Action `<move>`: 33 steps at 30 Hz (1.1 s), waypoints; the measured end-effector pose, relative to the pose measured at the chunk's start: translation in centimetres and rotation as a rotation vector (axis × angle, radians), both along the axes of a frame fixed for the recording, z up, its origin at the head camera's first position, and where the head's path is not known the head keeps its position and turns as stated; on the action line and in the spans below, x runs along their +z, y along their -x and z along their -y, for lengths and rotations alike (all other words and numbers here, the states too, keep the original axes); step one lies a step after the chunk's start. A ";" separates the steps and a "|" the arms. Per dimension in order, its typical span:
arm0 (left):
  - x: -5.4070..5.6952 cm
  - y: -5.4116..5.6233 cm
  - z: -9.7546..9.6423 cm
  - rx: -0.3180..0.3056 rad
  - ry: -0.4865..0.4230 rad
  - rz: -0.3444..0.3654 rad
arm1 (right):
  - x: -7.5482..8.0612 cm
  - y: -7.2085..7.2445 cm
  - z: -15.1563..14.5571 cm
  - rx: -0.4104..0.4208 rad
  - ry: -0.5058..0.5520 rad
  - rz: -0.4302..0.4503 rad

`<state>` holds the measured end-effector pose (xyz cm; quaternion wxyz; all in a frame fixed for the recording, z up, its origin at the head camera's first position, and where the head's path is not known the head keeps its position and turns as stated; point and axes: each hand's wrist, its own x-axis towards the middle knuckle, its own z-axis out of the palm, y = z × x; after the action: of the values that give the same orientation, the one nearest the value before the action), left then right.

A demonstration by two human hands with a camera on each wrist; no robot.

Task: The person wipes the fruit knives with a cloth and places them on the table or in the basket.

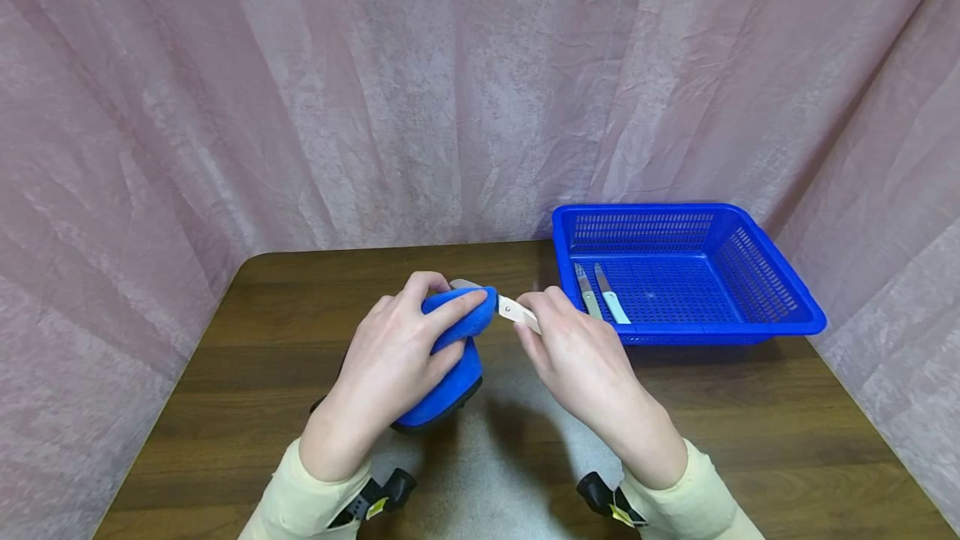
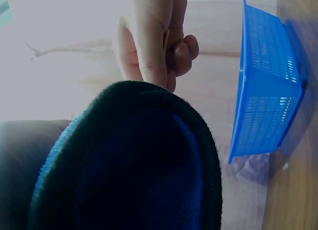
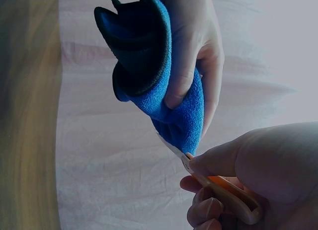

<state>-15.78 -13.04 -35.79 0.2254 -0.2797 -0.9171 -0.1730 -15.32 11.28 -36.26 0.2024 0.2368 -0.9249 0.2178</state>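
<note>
My left hand (image 1: 408,340) grips a blue cloth (image 1: 453,382) with dark edging, bunched and folded between thumb and fingers. A knife with a pale handle (image 1: 517,313) is in my right hand (image 1: 585,357), pinched by thumb and fingers. The folded cloth wraps over part of its blade; the tip (image 1: 463,283) shows past the cloth. From the right wrist, the blade (image 3: 171,146) lies against the lower end of the cloth (image 3: 186,118), with the thumb on the handle (image 3: 231,200). In the left wrist view the cloth (image 2: 211,160) hides most of the left hand and the knife.
A blue plastic basket (image 1: 720,329) stands to the right on the wooden table (image 1: 247,357). Inside it, at the left end, lie two knives, one with a greyish handle (image 1: 590,300) and one light blue (image 1: 616,305). A pinkish curtain (image 1: 450,107) hangs behind the table.
</note>
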 end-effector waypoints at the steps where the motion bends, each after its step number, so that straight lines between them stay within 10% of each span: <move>1: 0.0 0.0 0.0 0.002 0.000 0.001 | 0.0 0.0 0.0 0.000 0.000 0.000; 33: -0.2 0.5 0.9 0.069 -0.007 0.006 | 0.0 0.0 -0.1 0.011 0.005 -0.030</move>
<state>-16.27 -13.91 -35.97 0.2297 -0.2466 -0.9262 -0.1693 -15.35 11.37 -36.31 0.2157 0.2447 -0.9199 0.2178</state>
